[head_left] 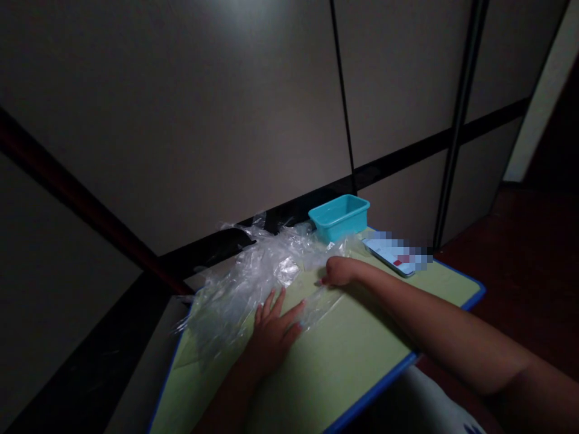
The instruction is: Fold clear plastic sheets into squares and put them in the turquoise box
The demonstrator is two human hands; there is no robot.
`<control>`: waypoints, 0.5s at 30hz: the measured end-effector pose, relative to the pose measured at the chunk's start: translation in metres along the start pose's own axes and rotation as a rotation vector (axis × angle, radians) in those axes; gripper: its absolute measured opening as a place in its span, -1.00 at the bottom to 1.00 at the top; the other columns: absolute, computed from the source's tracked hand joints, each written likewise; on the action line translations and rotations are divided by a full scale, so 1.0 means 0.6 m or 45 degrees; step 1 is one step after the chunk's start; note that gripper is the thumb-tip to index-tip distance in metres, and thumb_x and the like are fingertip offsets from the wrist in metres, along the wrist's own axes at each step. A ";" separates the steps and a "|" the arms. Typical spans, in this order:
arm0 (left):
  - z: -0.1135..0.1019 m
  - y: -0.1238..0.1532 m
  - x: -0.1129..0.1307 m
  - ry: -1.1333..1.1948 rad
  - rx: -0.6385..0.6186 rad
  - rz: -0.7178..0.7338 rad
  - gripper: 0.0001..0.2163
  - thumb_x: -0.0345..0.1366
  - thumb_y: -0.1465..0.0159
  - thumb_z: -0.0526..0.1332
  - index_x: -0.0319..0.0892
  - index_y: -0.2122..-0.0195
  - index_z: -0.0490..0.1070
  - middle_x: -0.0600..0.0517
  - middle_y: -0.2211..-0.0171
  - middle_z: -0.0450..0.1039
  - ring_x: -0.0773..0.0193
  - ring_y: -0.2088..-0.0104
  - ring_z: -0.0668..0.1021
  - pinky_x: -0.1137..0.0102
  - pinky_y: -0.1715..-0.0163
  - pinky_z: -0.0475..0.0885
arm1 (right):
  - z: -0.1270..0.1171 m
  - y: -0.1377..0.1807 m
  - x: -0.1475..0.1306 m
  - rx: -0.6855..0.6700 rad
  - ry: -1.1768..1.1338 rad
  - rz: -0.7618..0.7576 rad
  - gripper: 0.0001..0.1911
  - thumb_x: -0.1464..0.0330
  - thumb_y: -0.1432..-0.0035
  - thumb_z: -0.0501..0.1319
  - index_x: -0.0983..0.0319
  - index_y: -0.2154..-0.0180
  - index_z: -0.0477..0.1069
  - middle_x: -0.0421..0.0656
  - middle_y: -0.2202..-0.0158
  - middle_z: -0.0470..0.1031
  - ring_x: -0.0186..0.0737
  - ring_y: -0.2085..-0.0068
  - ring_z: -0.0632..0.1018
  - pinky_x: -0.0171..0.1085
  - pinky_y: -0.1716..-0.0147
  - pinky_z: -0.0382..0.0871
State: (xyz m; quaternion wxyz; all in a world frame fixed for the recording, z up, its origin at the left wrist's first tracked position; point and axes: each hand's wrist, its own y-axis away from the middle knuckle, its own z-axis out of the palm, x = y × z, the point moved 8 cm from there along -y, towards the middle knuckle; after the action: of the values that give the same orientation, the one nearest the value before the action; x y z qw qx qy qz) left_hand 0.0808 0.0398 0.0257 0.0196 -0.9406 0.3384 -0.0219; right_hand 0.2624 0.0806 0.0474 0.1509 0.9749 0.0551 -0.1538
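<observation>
A crumpled heap of clear plastic bags (257, 265) spreads over the left and back of the small yellow-green table (362, 349). My left hand (274, 334) lies at the front of the heap, fingers spread, its tips touching a flat piece of clear plastic (319, 307). To the right, my right hand (338, 272) is closed, with its fingers pinched at that piece's upper end. My own wrist partly hides the grip. Dim light makes the edges of the plastic hard to follow.
A turquoise plastic tub (341, 220) stands at the table's back edge. Right of it lies a phone (391, 256) with its screen lit, partly blurred. A grey panelled cabinet (271, 120) rises directly behind. The table has a blue rim (384, 386).
</observation>
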 end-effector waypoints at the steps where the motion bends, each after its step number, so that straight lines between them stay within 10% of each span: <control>1: 0.000 0.000 0.000 -0.002 0.003 0.008 -0.59 -0.03 -0.29 -0.06 0.19 -0.16 0.07 0.00 -0.29 -0.19 -0.09 -0.24 -0.12 -0.08 -0.09 -0.07 | -0.001 0.000 0.001 0.010 0.007 0.020 -0.55 0.13 -0.05 0.12 0.39 0.29 0.53 0.08 0.29 0.51 -0.06 0.24 0.50 -0.27 0.30 0.29; 15: -0.002 -0.001 0.002 0.014 -0.005 0.017 -0.59 -0.02 -0.28 -0.06 0.18 -0.16 0.09 0.00 -0.28 -0.18 -0.13 -0.24 -0.11 -0.10 -0.08 -0.06 | -0.003 0.003 0.005 0.071 0.158 0.064 -0.48 0.12 0.00 0.18 0.36 0.09 0.44 0.15 0.13 0.46 0.12 0.07 0.45 -0.06 0.12 0.26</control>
State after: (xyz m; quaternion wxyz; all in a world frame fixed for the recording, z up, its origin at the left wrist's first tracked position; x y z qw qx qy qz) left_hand 0.0817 0.0394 0.0268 0.0161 -0.9381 0.3449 -0.0263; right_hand 0.2658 0.0798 0.0487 0.1237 0.9875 0.0354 -0.0909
